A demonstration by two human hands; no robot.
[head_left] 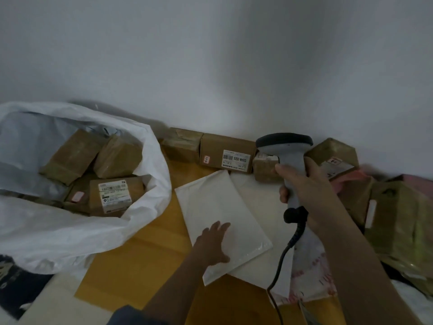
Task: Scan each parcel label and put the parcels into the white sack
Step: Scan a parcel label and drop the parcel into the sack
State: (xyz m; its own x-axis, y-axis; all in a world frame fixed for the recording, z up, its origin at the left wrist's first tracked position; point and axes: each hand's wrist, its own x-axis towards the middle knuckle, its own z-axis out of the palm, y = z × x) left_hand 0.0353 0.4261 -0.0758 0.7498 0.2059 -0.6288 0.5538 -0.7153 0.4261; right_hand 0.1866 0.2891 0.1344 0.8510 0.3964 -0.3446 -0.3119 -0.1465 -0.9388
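Note:
A white padded envelope (pixel 210 207) lies flat on the yellow surface in the middle. My left hand (pixel 214 242) rests on its near part with fingers spread and straight. My right hand (pixel 302 184) grips the handle of a grey barcode scanner (pixel 284 146), held upright above the envelopes, its black cable (pixel 278 266) trailing down. The white sack (pixel 145 188) stands open at the left with several brown parcels (pixel 117 195) inside. A second white envelope (pixel 257 195) lies under the first, to its right.
Brown boxes (pixel 226 152) line the wall behind the envelopes, one with a white label. More taped brown parcels (pixel 398 214) pile up at the right. A pink-patterned mailer (pixel 311 273) lies under my right forearm. A dark object (pixel 14 287) sits at the lower left.

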